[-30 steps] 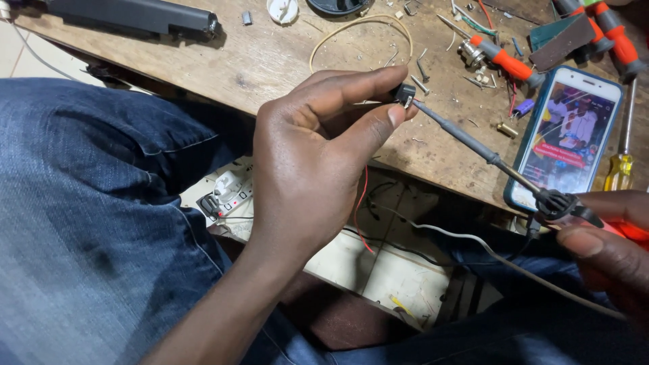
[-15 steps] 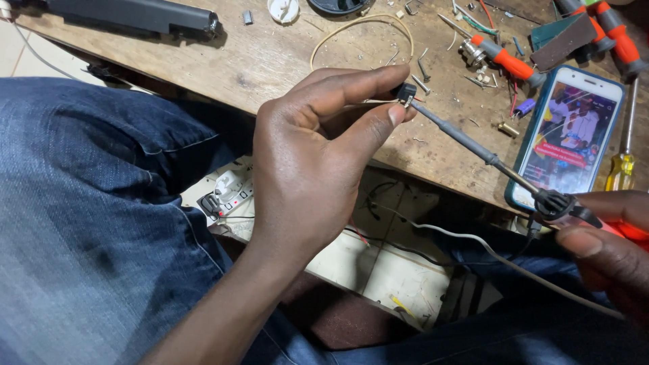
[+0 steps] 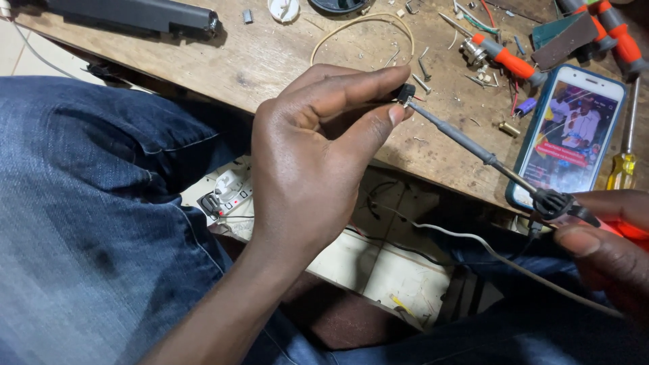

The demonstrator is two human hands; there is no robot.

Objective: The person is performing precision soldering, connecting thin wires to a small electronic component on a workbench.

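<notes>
A small black component point(image 3: 405, 92), boxy and matte, is sitting pinched in the grip of the left hand point(image 3: 318, 155), thumb and forefinger clamped together on it above the scuffed wooden bench point(image 3: 270, 61). The thin grey metal tip of a soldering iron point(image 3: 473, 145) is touching it from 4 o'clock, its orange handle wrapped in the closed right hand point(image 3: 608, 250). At 3 o'clock a glossy smartphone point(image 3: 571, 138) is lying lit; nothing is differing from the earlier frame.

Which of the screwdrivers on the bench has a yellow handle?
The yellow-handled screwdriver, right of the phone; the other screwdrivers have orange handles.
</notes>
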